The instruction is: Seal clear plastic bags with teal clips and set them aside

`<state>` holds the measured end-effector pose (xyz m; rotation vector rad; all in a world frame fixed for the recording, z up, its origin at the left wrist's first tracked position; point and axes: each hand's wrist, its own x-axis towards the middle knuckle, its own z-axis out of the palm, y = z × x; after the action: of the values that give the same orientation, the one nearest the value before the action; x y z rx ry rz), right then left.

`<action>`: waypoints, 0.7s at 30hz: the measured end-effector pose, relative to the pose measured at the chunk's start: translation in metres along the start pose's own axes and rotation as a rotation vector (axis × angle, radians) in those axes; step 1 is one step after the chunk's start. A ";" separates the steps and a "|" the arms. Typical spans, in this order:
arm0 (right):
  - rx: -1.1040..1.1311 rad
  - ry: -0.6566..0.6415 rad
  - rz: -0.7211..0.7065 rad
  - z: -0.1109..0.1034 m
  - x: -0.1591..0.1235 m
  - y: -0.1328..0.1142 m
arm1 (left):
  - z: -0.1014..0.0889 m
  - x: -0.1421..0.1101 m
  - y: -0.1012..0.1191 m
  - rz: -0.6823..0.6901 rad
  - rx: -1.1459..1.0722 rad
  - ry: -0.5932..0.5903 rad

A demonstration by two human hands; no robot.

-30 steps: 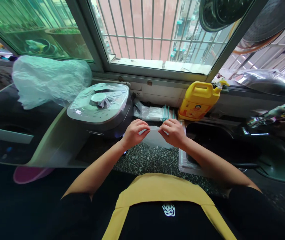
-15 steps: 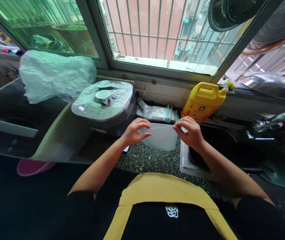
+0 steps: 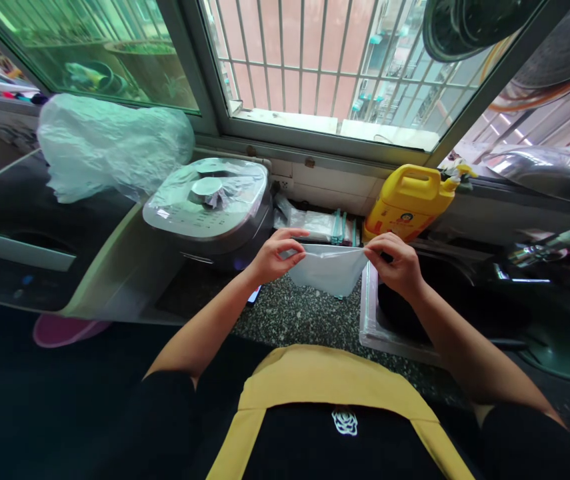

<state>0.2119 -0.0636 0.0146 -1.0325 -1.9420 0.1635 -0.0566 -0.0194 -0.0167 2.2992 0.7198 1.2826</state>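
Note:
A thin whitish plastic bag point(image 3: 329, 270) hangs stretched between both hands above the speckled countertop point(image 3: 295, 317). My left hand point(image 3: 275, 257) pinches its top edge on the left, just in front of the plastic-covered cooker point(image 3: 209, 203). My right hand point(image 3: 397, 263) pinches the top edge on the right, over the sink's left rim point(image 3: 367, 327). The bag's mouth is pulled taut and its body sags to a point below.
A yellow jug point(image 3: 407, 203) stands behind my right hand by the wall. Packs of plastic bags point(image 3: 315, 227) lie behind the held bag. A dark sink point(image 3: 445, 300) with a faucet point(image 3: 549, 247) lies right. A bulky plastic-wrapped thing point(image 3: 109, 143) sits at left over a dark stovetop point(image 3: 29, 227).
My hands have moved apart, the right one going rightward. The bag has spread from a small bunch into a wide, taut strip with a sagging body.

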 end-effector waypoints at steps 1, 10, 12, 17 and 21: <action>0.005 -0.006 0.004 -0.001 0.000 0.001 | 0.000 0.002 0.000 0.010 -0.001 -0.014; -0.131 -0.125 -0.129 -0.004 0.008 0.002 | -0.002 0.012 0.004 0.060 0.022 -0.024; -0.167 -0.175 -0.145 0.000 0.013 0.003 | -0.004 0.014 0.006 0.071 0.031 -0.041; -0.182 -0.279 -0.141 0.010 0.025 0.008 | -0.011 0.015 0.007 0.075 0.059 -0.068; -0.162 -0.301 -0.146 0.010 0.027 0.013 | -0.018 0.011 0.004 0.039 0.086 -0.015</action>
<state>0.2057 -0.0331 0.0207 -1.0096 -2.3275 0.0839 -0.0661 -0.0137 0.0020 2.4001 0.7423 1.2727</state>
